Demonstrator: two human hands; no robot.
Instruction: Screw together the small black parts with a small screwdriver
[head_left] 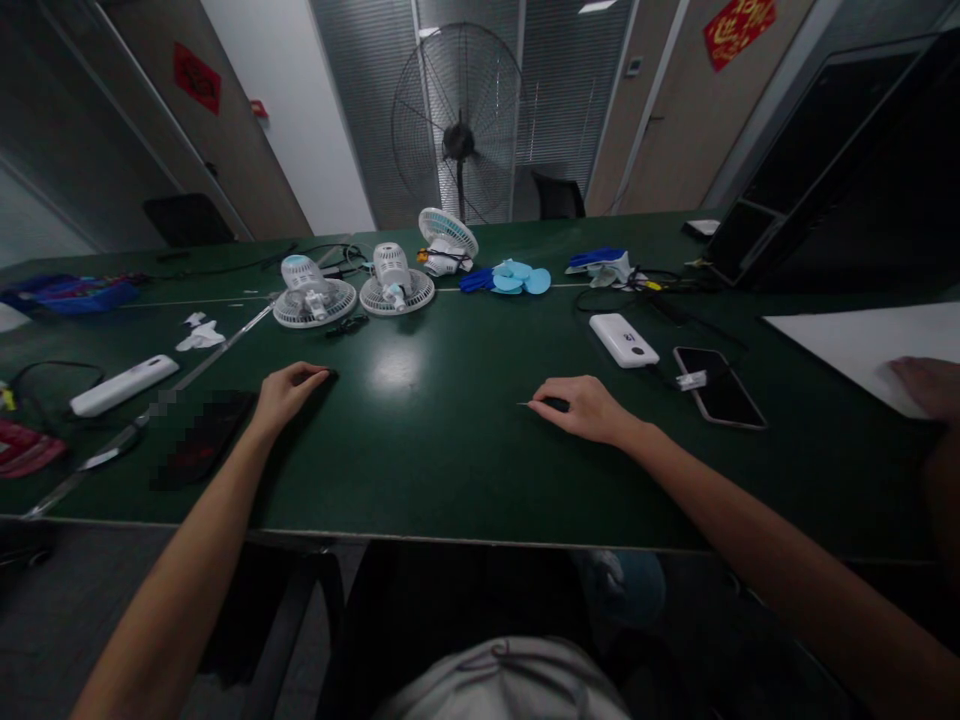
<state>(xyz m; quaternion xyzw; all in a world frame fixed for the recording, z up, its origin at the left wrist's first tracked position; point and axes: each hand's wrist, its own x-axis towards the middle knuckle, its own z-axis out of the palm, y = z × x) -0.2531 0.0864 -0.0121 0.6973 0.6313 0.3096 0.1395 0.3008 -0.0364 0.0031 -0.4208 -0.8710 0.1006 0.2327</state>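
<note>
My right hand (581,405) rests on the green table with its fingers closed around a small screwdriver (557,404). The dark handle shows between the fingers, and its thin metal shaft points left. Farther left, my left hand (289,390) lies on the table with thumb and fingers pinched together. A small dark thing (332,374) shows at those fingertips, too small to name. Beyond that hand, two white fan heads (315,300) stand face down. A light blue fan blade (520,278) lies beside a blue glove (477,280) near the table's middle.
A white power bank (624,341) and a phone (720,388) lie right of my right hand. Another person's hand (930,385) touches a white sheet (877,345) at the far right. A white bar-shaped device (125,386) and a dark phone-like object (206,437) lie left.
</note>
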